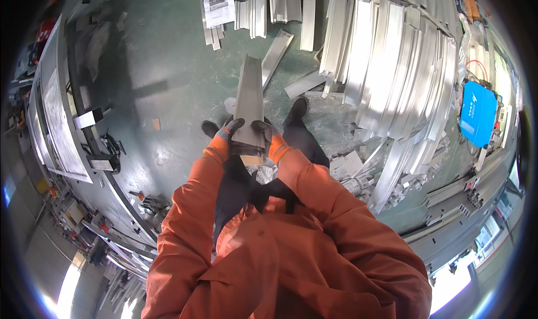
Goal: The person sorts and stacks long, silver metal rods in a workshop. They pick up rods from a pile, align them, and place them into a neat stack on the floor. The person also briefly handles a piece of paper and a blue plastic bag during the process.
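Observation:
Between my two hands is a long grey metal profile (249, 89), which reaches away from me over the floor. My left hand (228, 129), in a dark grey work glove with an orange cuff, grips its near end from the left, thumb on top. From the right side my right hand (265, 131), gloved alike, grips the same end. The fingers beneath are mostly hidden. Just beyond, a shorter metal profile (276, 55) lies slanted on the green floor, apart from my hands. Below the held end shows a small tan block (251, 160), partly hidden.
A large stack of silvery profiles (386, 61) fills the right side. More profiles lie at the far side, with a printed sheet (218, 6) on some. Metal offcuts (350, 165) litter the floor near my right leg. A blue box (478, 114) stands far right; a metal frame (75, 123) stands left.

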A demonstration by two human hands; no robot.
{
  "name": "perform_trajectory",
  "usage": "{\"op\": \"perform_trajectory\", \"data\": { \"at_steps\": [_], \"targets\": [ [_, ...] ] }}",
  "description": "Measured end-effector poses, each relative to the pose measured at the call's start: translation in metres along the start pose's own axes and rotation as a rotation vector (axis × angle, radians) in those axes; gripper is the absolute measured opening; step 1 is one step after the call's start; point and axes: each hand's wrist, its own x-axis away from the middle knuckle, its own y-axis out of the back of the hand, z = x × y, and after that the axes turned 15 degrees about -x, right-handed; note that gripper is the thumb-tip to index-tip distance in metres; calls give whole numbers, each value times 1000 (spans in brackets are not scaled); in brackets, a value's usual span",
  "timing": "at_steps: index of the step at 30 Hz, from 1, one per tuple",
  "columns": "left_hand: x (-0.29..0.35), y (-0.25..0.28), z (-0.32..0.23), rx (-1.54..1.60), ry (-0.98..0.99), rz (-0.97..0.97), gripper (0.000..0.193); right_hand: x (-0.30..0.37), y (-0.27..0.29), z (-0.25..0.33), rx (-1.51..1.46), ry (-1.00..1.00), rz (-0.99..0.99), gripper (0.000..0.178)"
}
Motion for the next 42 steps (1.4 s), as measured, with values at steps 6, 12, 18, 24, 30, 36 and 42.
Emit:
{"op": "perform_trajectory", "data": {
  "at_steps": [6,12,18,24,30,36,42],
  "targets": [
    [-94,147,39,-225,-126,174,71,-97,46,-75,136,154,-229,48],
    [-199,299,131,-472,-191,198,101,-210,122,-160,397,315,-126,79],
    [-267,371,192,-1022,-78,-131,99,-328,208,-200,376,281,-327,60],
    [-396,409,186,-1186,-92,-220,75,-423,247,-164,792,62,-471,54],
    [-503,465,260,-1211,-113,-158,70,-486,293,-90,1715,-54,-350,77],
    [-536,405,295,-958,-156,-57,68,-461,251,-33,2657,-354,-292,51],
    [-504,320,336,-1250,50,134,86,-378,292,-9,2335,-802,-640,58]
  ]
}}
